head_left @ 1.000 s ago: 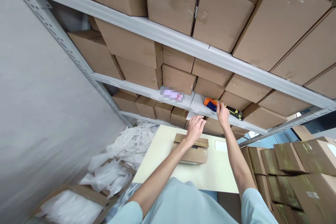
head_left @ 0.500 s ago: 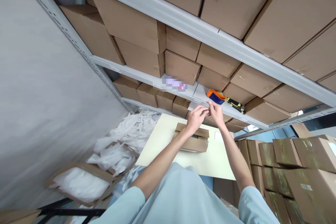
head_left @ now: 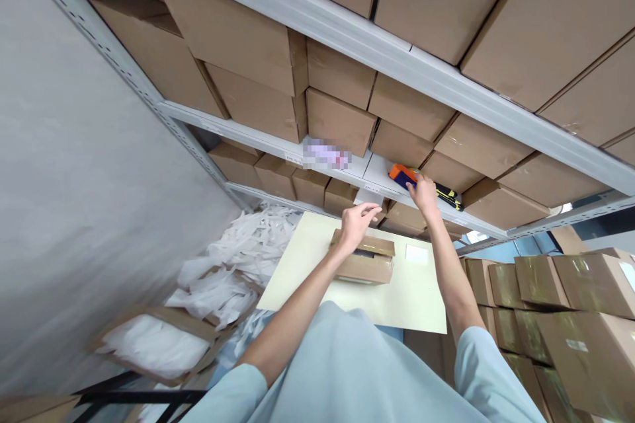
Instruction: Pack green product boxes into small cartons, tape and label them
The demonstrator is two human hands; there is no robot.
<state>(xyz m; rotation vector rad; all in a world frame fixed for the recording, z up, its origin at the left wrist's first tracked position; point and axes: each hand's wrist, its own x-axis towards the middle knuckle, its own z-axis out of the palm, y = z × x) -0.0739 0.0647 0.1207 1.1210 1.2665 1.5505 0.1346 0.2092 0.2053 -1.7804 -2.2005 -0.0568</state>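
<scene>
Right hand point(head_left: 424, 195): at the right end of the orange-and-blue tape dispenser point(head_left: 399, 176) (clasping or merely touching, cannot tell).
Tape dispenser: on the shelf point(head_left: 380, 170), just left of the grip.
Left hand point(head_left: 358, 223): over the small carton point(head_left: 367, 269), narrowed at the fingertips, contents unclear.

Cool, diffuse light, medium bright. Surface point(head_left: 407, 304) brightest; lower boxes point(head_left: 310, 188) shaded, upper-left corner dark. Faint glare on tape point(head_left: 530, 272), right. Wide-angle stretch toward edges. Wall point(head_left: 74, 178) smeary, soft. Pixelated patch point(head_left: 327, 153) mid-frame, centre otherwise fairly sharp.
</scene>
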